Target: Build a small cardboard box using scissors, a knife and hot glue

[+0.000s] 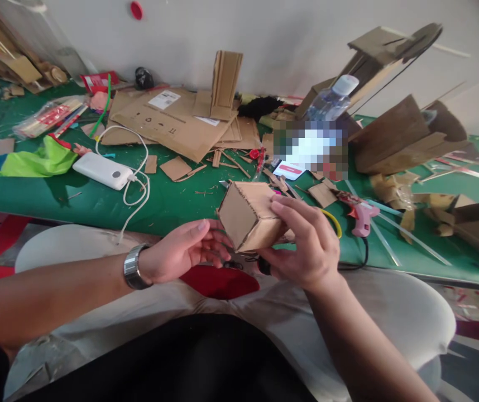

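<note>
A small cardboard box (245,215), roughly cube-shaped, is held over my lap in front of the green table edge. My right hand (306,245) wraps round its right side with the fingers over the top face. My left hand (183,250), with a metal watch on its wrist, sits just left of the box, palm up, its fingers curled and its fingertips touching the box's lower left edge. A dark small object shows under my right hand, too hidden to name.
The green table (168,201) is strewn with cardboard scraps, flat cardboard sheets (172,120), a white power bank (103,171) with cable, a pink glue gun (360,215), a water bottle (331,100), glue sticks and green cloth (41,161).
</note>
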Demonstrator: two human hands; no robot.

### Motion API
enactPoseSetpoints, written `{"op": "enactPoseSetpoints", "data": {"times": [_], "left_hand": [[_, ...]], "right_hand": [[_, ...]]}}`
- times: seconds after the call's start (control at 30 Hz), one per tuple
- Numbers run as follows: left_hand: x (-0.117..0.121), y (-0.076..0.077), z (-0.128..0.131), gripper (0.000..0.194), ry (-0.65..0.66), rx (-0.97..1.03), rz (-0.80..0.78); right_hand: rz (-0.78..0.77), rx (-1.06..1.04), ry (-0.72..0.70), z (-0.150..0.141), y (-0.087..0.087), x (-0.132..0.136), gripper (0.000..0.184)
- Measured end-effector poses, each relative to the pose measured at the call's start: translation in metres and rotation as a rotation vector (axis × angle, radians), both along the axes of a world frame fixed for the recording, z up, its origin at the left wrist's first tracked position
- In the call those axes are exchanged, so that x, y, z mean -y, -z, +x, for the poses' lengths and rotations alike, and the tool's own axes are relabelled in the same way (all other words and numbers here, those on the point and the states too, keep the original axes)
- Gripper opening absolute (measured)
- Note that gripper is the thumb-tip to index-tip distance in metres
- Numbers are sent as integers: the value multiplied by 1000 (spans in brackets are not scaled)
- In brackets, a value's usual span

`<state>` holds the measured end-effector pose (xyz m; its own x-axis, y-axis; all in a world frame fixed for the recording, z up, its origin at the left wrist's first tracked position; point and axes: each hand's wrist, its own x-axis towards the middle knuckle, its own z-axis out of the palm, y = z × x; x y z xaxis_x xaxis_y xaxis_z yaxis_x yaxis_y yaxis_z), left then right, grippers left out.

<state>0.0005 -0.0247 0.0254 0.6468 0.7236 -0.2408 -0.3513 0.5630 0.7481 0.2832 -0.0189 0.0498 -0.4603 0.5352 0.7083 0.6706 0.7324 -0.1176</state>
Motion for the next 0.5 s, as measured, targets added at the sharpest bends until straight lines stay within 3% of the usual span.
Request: {"op": "enactPoseSetpoints", "data": {"times": [0.27,0.5], "left_hand": [[-3,0,1,52,-28,24,-143],[-6,6,4,54,-75,-40,-93]], "right_hand": [[-49,18,-129,-13,14,-5,82],[-182,-132,-204,-8,19,-7,82]]}}
